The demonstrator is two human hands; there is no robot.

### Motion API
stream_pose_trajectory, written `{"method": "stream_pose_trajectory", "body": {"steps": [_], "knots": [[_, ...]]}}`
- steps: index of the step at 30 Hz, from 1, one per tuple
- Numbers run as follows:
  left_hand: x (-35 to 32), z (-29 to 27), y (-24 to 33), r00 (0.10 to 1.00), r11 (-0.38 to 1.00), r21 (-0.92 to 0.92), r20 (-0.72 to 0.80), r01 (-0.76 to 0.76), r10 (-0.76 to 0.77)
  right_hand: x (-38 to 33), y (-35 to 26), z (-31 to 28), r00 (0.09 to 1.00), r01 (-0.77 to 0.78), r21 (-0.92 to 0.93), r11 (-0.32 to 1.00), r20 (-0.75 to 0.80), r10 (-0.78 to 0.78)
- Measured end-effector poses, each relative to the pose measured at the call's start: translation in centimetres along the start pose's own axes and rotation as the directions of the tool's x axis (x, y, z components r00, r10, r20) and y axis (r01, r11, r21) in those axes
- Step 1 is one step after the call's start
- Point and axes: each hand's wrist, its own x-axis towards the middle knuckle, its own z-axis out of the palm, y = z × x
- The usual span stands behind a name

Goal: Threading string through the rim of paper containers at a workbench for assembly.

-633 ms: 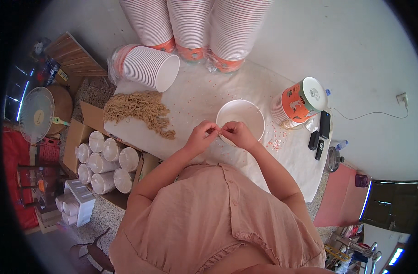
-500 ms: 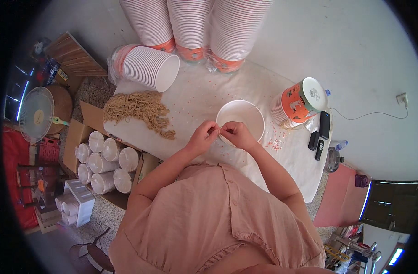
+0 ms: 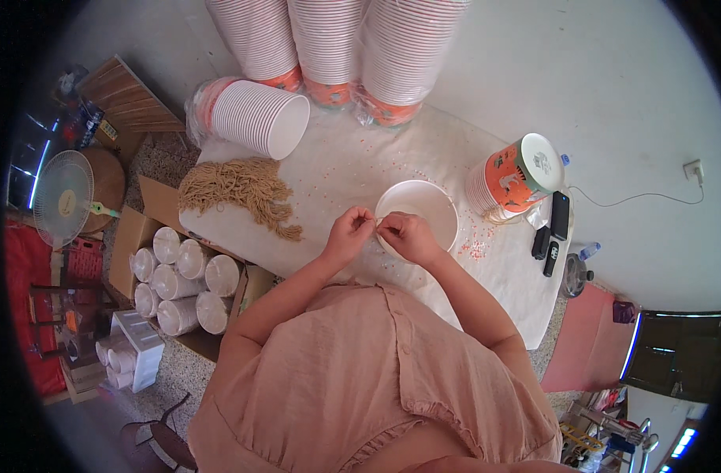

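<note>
Heap of tan, stringy strands [image 3: 238, 193] near tabletop's [image 3: 345, 169] left edge. A sleeve of white ribbed paper bowls [image 3: 254, 114] lies on its side at the far left corner, mouth facing right. Left hand [image 3: 346, 234] and right hand [image 3: 405, 235] meet at the near edge, fingertips pinched together on something too small to identify. White round paper bowl [image 3: 423, 213] sits upright, mouth up, touching right hand. Orange-printed bowl stack [image 3: 514, 177] tilted near right edge.
</note>
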Motion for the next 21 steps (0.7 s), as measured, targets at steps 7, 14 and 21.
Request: {"method": "stream_pose_trajectory", "body": {"steps": [7,14,21], "knots": [[-0.1,0.4,0.4,0.995,0.991,-0.105,-0.042,0.082,-0.086,-0.5,-0.4,0.2,1.000,-0.006,-0.064,0.998,0.014,0.007],[0.4,-0.6,1.3,0.957,0.924,-0.293,0.228,0.246,-0.182,-1.2,0.6,0.3,1.000,-0.015,-0.048,0.999,-0.001,0.015],[0.4,-0.7,1.8,0.972,0.983,-0.100,0.195,0.155,-0.134,-1.5,0.5,-0.3,1.000,-0.011,-0.017,1.000,0.002,0.011]]}}
